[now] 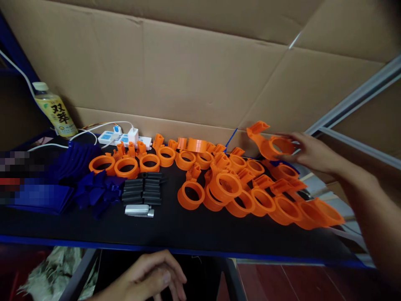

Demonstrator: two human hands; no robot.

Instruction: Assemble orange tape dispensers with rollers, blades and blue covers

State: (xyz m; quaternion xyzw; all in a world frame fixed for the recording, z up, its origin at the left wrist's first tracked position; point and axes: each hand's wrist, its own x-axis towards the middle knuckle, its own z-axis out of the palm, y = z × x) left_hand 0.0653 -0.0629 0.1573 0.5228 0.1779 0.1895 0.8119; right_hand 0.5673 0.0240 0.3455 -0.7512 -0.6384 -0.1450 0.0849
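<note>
Right hand (308,152): centre right of the frame, fingers closed on the rim of the held ring.
Held ring (271,144): orange, lifted above the far right end of the table, its tab pointing to the upper left.
Left hand (153,274): bottom centre, below the near table edge, fingers loosely curled and empty, well apart from the parts.
Orange rings (232,188): many more, heaped and in rows across the middle and right of the black table (188,228).
Bottle (54,110): upper left, its yellow label in large dark Chinese characters; the first reads 双, the second perhaps 萃, too soft to be sure.
Power strip (125,137): white with blue patches, beside the bottle; its print is too small to read.
Black blocks (142,191): two stacks, left of centre.
</note>
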